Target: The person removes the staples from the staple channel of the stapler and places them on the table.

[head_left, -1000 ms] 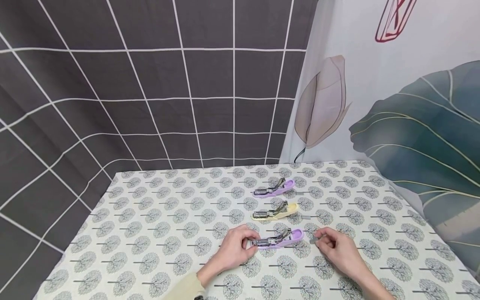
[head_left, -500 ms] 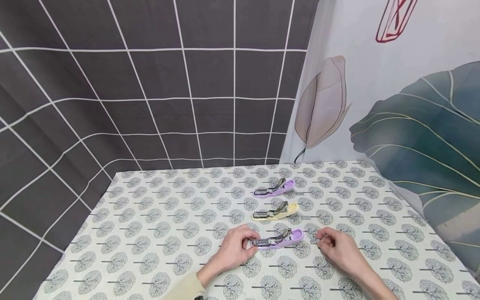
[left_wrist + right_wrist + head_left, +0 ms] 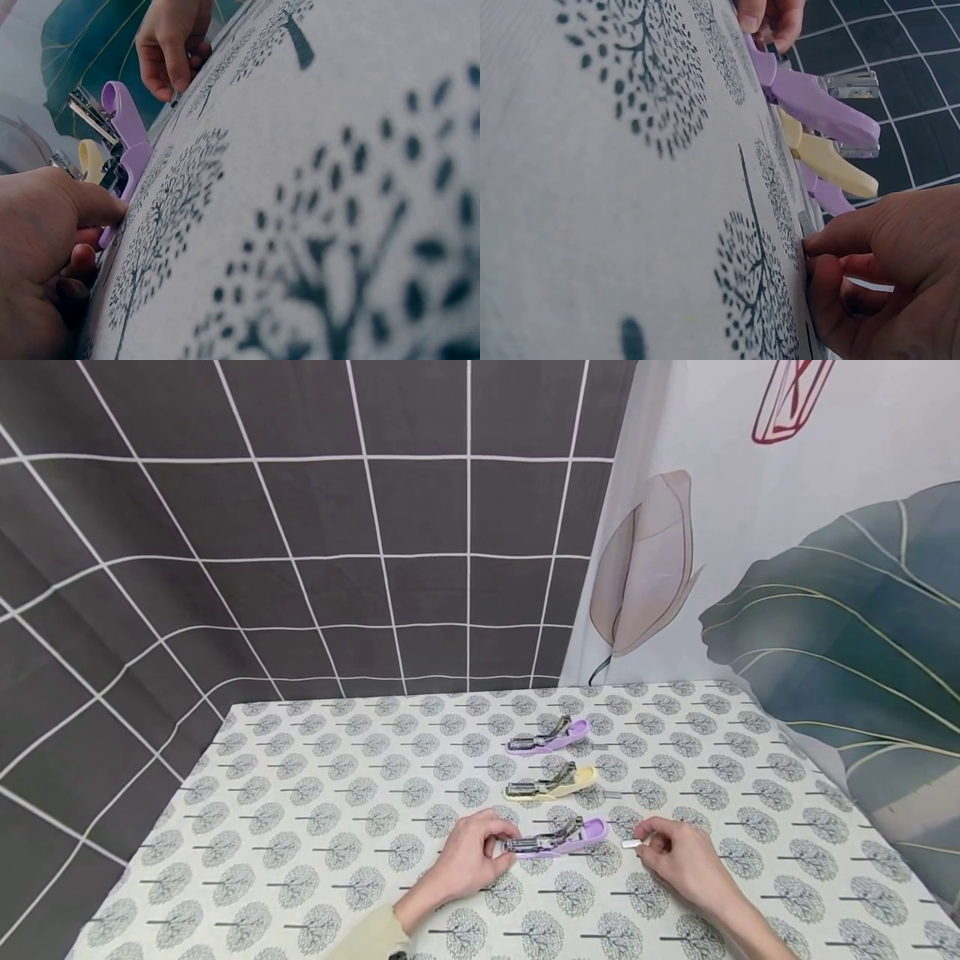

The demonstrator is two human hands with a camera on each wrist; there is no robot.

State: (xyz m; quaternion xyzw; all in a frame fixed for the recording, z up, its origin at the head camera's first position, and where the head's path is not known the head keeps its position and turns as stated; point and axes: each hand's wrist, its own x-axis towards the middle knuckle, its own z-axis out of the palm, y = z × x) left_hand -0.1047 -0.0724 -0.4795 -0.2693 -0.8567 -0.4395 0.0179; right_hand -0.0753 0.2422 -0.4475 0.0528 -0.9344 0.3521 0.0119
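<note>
My left hand [image 3: 472,853] pinches the left end of the nearest purple stapler [image 3: 592,832], which lies opened on the table with its metal magazine showing. In the left wrist view, the thumb presses low on that stapler's purple body [image 3: 133,142]. To the right of the stapler, my right hand [image 3: 678,858] pinches a small silvery strip of staples [image 3: 631,843] between thumb and fingertips. The strip lies close to the cloth and apart from the stapler. In the right wrist view, the fingers of my right hand [image 3: 877,262] hide part of the strip.
Behind stand an opened yellow stapler [image 3: 583,777] and another opened purple stapler [image 3: 577,729], in a row. A grey staple strip [image 3: 612,794] lies right of the yellow one, another strip [image 3: 600,747] right of the far one. A tree-patterned cloth [image 3: 300,827] covers the table.
The staple strip in my right hand has turned from dull grey to bright, as though tilted. That hand has shifted very slightly to the right. My left hand and the staplers stay put.
</note>
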